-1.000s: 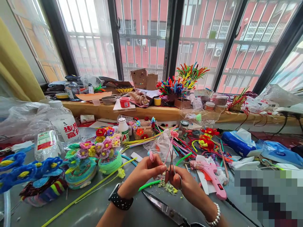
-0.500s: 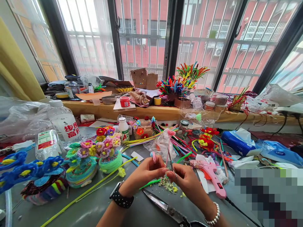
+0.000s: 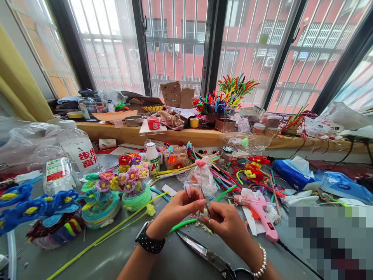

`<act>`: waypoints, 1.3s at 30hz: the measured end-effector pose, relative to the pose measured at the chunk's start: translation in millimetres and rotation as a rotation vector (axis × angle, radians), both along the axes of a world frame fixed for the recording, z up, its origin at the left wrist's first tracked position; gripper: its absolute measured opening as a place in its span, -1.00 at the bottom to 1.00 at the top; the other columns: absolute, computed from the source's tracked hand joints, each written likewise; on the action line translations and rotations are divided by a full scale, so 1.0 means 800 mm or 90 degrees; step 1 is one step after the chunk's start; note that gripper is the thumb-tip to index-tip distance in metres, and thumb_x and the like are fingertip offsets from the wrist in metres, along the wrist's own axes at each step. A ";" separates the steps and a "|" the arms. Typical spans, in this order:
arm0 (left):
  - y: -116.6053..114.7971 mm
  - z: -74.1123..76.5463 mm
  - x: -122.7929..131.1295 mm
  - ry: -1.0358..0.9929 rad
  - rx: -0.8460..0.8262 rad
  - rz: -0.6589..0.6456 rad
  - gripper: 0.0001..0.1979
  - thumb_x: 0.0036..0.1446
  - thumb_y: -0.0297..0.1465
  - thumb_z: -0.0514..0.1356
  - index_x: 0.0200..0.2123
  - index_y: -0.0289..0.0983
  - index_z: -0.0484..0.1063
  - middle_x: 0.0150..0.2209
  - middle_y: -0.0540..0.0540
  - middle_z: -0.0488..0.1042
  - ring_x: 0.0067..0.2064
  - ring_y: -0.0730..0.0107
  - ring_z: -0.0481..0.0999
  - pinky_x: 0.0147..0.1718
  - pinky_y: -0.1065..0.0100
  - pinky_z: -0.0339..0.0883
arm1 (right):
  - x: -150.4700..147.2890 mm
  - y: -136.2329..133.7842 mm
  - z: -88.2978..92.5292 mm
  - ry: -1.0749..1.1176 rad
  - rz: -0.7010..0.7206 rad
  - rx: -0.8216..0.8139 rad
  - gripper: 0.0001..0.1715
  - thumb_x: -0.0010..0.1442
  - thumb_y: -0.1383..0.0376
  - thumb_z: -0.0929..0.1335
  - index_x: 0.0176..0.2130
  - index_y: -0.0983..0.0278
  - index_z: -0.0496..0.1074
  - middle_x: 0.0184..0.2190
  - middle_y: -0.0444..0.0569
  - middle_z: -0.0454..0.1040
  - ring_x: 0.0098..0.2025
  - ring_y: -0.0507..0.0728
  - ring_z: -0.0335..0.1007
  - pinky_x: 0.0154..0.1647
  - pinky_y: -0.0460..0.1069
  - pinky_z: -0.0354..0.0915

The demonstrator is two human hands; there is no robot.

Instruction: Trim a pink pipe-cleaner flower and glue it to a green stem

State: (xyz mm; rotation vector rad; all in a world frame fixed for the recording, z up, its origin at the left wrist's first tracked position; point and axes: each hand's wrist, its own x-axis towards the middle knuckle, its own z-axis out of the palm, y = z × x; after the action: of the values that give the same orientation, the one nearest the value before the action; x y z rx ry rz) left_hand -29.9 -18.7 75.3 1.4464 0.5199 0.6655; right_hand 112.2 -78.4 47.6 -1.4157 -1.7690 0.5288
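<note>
Near the middle of the table, my left hand point(image 3: 186, 206) pinches a thin pink pipe-cleaner stem point(image 3: 201, 179) that stands upright. A fuzzy pink heart-shaped tip point(image 3: 200, 163) tops it. A small pink and pale-blue fuzzy piece point(image 3: 188, 190) shows at that hand's fingers. Close beside it, my right hand point(image 3: 225, 219) is closed on a slim metal tool like tweezers point(image 3: 206, 203), which slants up towards the stem. The fingers hide part of the tool. Below both hands lie large scissors point(image 3: 204, 252) and pale fuzzy clippings point(image 3: 205, 227).
Pipe-cleaner flower pots point(image 3: 135, 198) stand at left beside a plastic bottle point(image 3: 78, 147). A pink glue gun point(image 3: 264, 217) with a cord lies at right, near a blue tissue pack point(image 3: 293, 177). Loose pipe cleaners point(image 3: 224, 175) and a clear bag point(image 3: 201, 181) lie behind my hands.
The pink heart tip and its stem have shifted left and become more upright. My right hand and the metal tool have moved slightly left, against the stem.
</note>
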 end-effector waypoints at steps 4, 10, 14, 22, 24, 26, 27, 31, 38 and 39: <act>0.001 0.003 -0.002 -0.018 0.009 0.021 -0.80 -0.04 -0.32 0.15 -0.55 -0.32 0.23 -0.60 0.07 0.24 -0.54 0.57 0.17 -0.54 0.49 0.04 | -0.002 0.000 -0.002 -0.026 -0.013 0.004 -0.54 0.02 0.11 0.28 -0.70 0.29 0.06 -0.75 -0.27 0.06 -0.65 -0.07 -0.07 -0.63 -0.14 -0.12; 0.002 0.001 -0.004 -0.029 0.009 0.020 -0.82 -0.03 -0.33 0.14 -0.54 -0.33 0.26 -0.61 0.06 0.28 -0.55 0.57 0.19 -0.56 0.49 0.04 | -0.002 -0.001 -0.001 -0.011 -0.003 -0.011 -0.52 0.02 0.06 0.27 -0.69 0.28 0.04 -0.74 -0.26 0.04 -0.65 -0.06 -0.08 -0.64 -0.14 -0.12; 0.001 0.001 -0.002 -0.047 -0.018 0.026 -0.81 -0.09 -0.34 0.19 -0.56 -0.33 0.27 -0.63 0.07 0.28 -0.56 0.58 0.19 -0.57 0.49 0.04 | -0.004 -0.001 0.000 0.012 0.032 -0.036 -0.49 0.01 -0.03 0.23 -0.67 0.29 0.07 -0.72 -0.23 0.06 -0.63 -0.05 -0.07 -0.63 -0.12 -0.13; -0.002 0.004 0.000 -0.056 -0.046 0.044 -0.78 -0.14 -0.34 0.23 -0.60 -0.33 0.25 -0.65 0.08 0.29 -0.58 0.58 0.23 -0.57 0.49 0.05 | -0.006 -0.003 0.003 0.103 0.164 -0.058 -0.34 -0.04 -0.23 0.01 -0.53 0.28 0.13 -0.62 -0.19 0.11 -0.57 -0.02 -0.04 -0.59 -0.12 -0.07; -0.003 0.005 0.000 -0.056 -0.046 0.046 -0.78 -0.15 -0.34 0.23 -0.60 -0.33 0.24 -0.65 0.08 0.29 -0.58 0.58 0.23 -0.56 0.49 0.06 | -0.006 -0.004 0.003 0.103 0.168 -0.061 -0.34 -0.04 -0.23 0.00 -0.53 0.29 0.13 -0.60 -0.18 0.11 -0.56 -0.01 -0.05 -0.57 -0.12 -0.07; -0.003 0.005 -0.001 -0.054 -0.050 0.048 -0.77 -0.15 -0.34 0.24 -0.60 -0.33 0.24 -0.65 0.08 0.28 -0.58 0.58 0.23 -0.56 0.49 0.07 | -0.007 -0.005 0.003 0.103 0.167 -0.065 -0.33 -0.04 -0.24 0.00 -0.53 0.29 0.13 -0.59 -0.17 0.11 -0.54 0.00 -0.05 -0.56 -0.12 -0.06; -0.003 0.004 -0.001 -0.052 -0.052 0.048 -0.77 -0.16 -0.34 0.24 -0.60 -0.34 0.24 -0.65 0.08 0.28 -0.58 0.58 0.22 -0.56 0.49 0.07 | -0.008 -0.006 0.003 0.107 0.169 -0.066 -0.33 -0.04 -0.24 0.00 -0.54 0.29 0.13 -0.59 -0.17 0.11 -0.54 0.00 -0.05 -0.56 -0.12 -0.06; -0.001 0.002 0.000 -0.036 -0.048 0.041 -0.76 -0.17 -0.33 0.24 -0.61 -0.34 0.25 -0.66 0.08 0.27 -0.58 0.59 0.21 -0.59 0.49 0.03 | -0.008 -0.006 0.002 0.130 0.182 -0.075 -0.33 -0.05 -0.25 0.00 -0.55 0.28 0.13 -0.60 -0.17 0.10 -0.55 0.00 -0.05 -0.57 -0.12 -0.06; -0.003 0.000 0.004 -0.020 -0.048 0.023 -0.73 -0.18 -0.30 0.24 -0.63 -0.32 0.21 -0.67 0.08 0.26 -0.60 0.58 0.20 -0.59 0.48 0.02 | -0.010 -0.006 0.003 0.138 0.164 -0.072 -0.32 -0.07 -0.25 0.04 -0.54 0.30 0.17 -0.60 -0.17 0.09 -0.55 -0.01 -0.05 -0.58 -0.12 -0.06; -0.004 0.000 0.004 -0.016 -0.048 0.028 -0.73 -0.19 -0.29 0.24 -0.63 -0.32 0.21 -0.67 0.08 0.26 -0.60 0.58 0.20 -0.59 0.48 0.02 | -0.010 -0.005 0.003 0.142 0.158 -0.075 -0.33 -0.06 -0.24 0.06 -0.55 0.30 0.16 -0.61 -0.18 0.07 -0.56 -0.01 -0.06 -0.58 -0.12 -0.07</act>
State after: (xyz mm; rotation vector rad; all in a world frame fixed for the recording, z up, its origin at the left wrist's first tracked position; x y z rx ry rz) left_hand -26.6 -21.6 75.6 1.3570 0.5531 0.6916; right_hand 104.5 -82.6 49.6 -1.1690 -1.7629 0.8993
